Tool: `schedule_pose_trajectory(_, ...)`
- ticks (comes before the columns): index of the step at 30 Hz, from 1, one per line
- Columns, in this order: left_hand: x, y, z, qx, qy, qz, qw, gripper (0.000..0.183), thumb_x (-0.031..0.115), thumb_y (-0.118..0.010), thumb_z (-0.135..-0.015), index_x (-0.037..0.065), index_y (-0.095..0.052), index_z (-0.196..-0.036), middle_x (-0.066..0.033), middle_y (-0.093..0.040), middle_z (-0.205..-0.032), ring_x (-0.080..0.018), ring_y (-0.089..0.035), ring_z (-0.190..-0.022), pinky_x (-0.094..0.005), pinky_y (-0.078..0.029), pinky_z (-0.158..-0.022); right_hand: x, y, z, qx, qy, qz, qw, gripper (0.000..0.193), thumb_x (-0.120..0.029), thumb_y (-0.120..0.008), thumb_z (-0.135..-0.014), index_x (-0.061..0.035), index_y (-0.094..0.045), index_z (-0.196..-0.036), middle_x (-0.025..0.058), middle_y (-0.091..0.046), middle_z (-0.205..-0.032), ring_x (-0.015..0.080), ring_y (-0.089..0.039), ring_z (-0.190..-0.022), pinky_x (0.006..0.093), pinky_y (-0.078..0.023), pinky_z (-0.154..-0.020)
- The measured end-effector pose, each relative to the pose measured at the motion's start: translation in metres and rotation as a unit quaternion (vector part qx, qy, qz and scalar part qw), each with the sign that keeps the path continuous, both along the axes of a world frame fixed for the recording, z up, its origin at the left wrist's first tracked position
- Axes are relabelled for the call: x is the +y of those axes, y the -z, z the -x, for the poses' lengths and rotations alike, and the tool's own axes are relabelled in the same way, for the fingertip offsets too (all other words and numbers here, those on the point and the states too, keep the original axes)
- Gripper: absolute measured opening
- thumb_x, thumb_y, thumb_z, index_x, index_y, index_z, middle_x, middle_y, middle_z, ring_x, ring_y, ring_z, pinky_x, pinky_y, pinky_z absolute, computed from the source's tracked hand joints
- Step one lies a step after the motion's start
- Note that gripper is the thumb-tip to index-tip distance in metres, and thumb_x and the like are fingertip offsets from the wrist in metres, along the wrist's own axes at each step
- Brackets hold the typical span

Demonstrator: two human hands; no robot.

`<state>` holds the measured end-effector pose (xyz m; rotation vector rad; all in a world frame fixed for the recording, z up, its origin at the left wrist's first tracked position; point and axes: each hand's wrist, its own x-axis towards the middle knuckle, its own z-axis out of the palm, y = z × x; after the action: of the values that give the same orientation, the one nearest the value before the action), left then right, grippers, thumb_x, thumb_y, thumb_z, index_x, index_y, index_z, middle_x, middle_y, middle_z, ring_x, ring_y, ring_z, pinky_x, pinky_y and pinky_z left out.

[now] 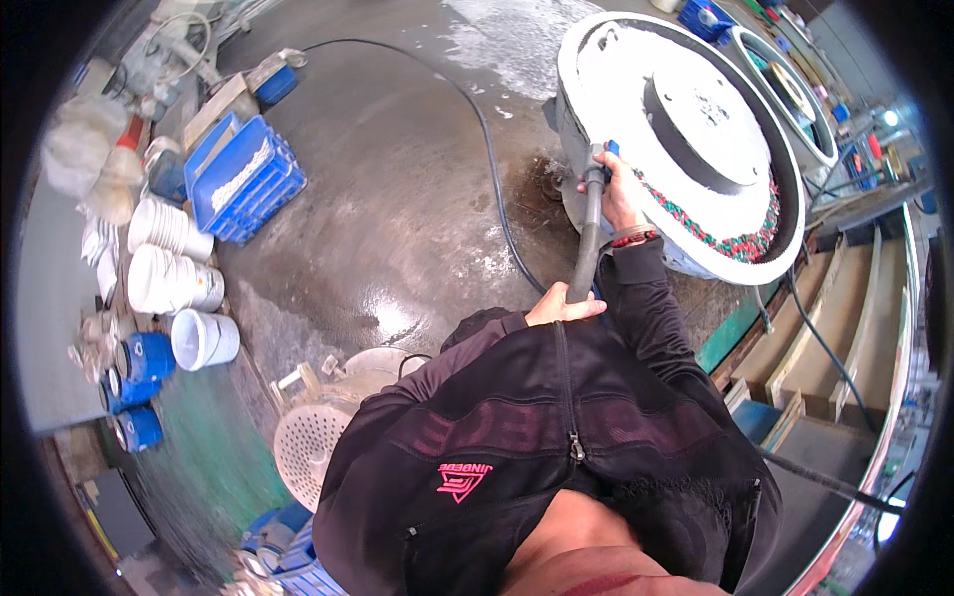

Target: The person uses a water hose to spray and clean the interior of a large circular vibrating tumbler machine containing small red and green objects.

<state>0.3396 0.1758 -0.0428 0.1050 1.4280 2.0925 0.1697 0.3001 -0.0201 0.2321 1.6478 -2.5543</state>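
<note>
Left of hands: hose, blue crate.

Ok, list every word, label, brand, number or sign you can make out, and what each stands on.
Black jacket: small pink lettering beside a pink triangular emblem, upside down here; not copied out.
Same jacket: large dull-red characters across the chest; not copied out.
White buckets: any markings too small to read.
Blue drums: likewise too small.
Grey pipe: no text visible.

Curled right hand beyond left hand
</note>
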Motion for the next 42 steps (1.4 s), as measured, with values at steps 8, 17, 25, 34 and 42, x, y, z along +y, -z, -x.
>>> schedule_pose_trajectory(8, 0.011, -0.007, 0.007, -0.016, 0.066, 0.047, 0.997, 0.027, 0.024, -0.068, -0.073, 0.011, -0.048, -0.062, 0.0073, -0.042, -0.058, -0.0029, -0.038, -0.054, -0.0224, -0.029, -0.049, 0.044, 0.013, -0.018, -0.037, 0.092, 0.052, 0.994, 0.033, -0.016, -0.058, -0.072, -0.0101, -0.037, -0.097, 0.0085, -0.043, -0.079, 0.0217, -0.051, -0.056, 0.0321, -0.049, -0.041)
schedule_pose_trajectory(17, 0.057, -0.015, -0.007, -0.096, 0.205, 0.057, 0.972, 0.025, 0.02, -0.069, -0.074, 0.011, -0.049, -0.062, 0.007, -0.046, -0.058, -0.0027, -0.04, -0.051, -0.0213, -0.031, -0.047, 0.121, 0.018, -0.08, -0.052, 0.217, 0.059, 0.973, 0.028, -0.016, -0.055, -0.074, -0.0082, -0.039, -0.095, 0.0067, -0.046, -0.073, 0.0173, -0.052, -0.056, 0.031, -0.048, -0.042)
schedule_pose_trajectory(25, 0.114, -0.018, -0.035, -0.055, 0.319, 0.061, 0.944, 0.031, 0.019, -0.066, -0.076, 0.014, -0.042, -0.056, 0.0091, -0.036, -0.055, -0.0023, -0.035, -0.052, -0.023, -0.028, -0.048, 0.176, -0.016, -0.122, 0.045, 0.238, 0.067, 0.968, 0.055, -0.011, -0.053, -0.075, -0.0084, -0.031, -0.125, 0.0085, -0.048, -0.087, 0.0189, -0.054, -0.064, 0.0297, -0.049, -0.049)
schedule_pose_trajectory(34, 0.179, -0.016, -0.067, -0.074, 0.255, 0.108, 0.958, 0.026, 0.019, -0.066, -0.074, 0.013, -0.046, -0.058, 0.0082, -0.043, -0.055, -0.0023, -0.04, -0.051, -0.0232, -0.03, -0.048, 0.242, 0.005, -0.146, 0.015, 0.238, 0.112, 0.965, 0.052, -0.012, -0.054, -0.074, -0.0086, -0.034, -0.122, 0.0073, -0.048, -0.085, 0.0195, -0.054, -0.064, 0.0301, -0.048, -0.047)
schedule_pose_trajectory(42, 0.245, -0.01, -0.11, -0.072, 0.26, 0.085, 0.959, 0.025, 0.022, -0.068, -0.073, 0.012, -0.048, -0.062, 0.0078, -0.042, -0.056, -0.0028, -0.041, -0.052, -0.0227, -0.031, -0.048, 0.3, 0.002, -0.177, 0.041, 0.178, 0.138, 0.973, 0.055, -0.01, -0.051, -0.076, -0.0089, -0.03, -0.127, 0.0089, -0.047, -0.086, 0.0186, -0.055, -0.066, 0.0301, -0.05, -0.049)
